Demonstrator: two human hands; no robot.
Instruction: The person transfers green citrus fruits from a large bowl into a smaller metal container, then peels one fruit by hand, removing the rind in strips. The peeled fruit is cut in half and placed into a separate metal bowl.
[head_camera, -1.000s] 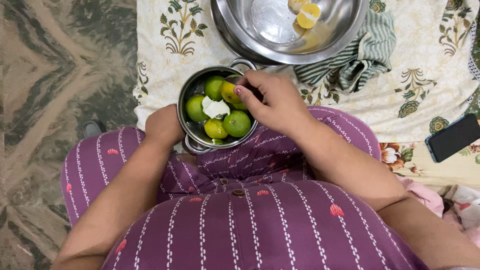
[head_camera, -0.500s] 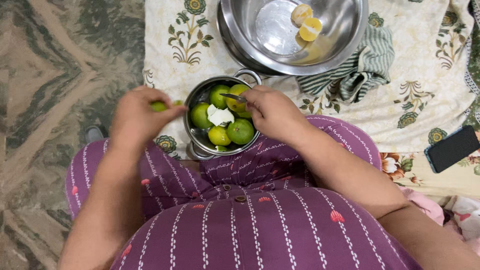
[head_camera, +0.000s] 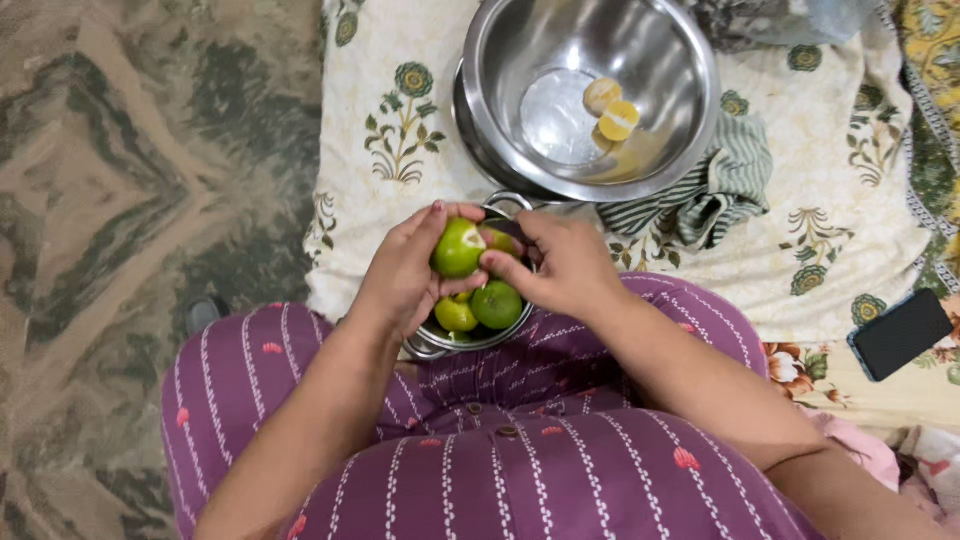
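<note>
- Holding a green lime in my left hand, fingers curled around it, at the middle of the frame.
- My right hand meets the lime, fingers pinched closed at its right side; I cannot tell what they grip.
- Both hands hover over a small steel pot of limes on my lap.
- A large steel bowl with yellow halves sits at upper centre on the floral cloth.

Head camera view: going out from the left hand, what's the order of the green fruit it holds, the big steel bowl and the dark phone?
1. Green fruit: in the left hand itself, over the small pot.
2. Big steel bowl: just beyond, up and right on the cloth.
3. Dark phone: far right edge.
</note>
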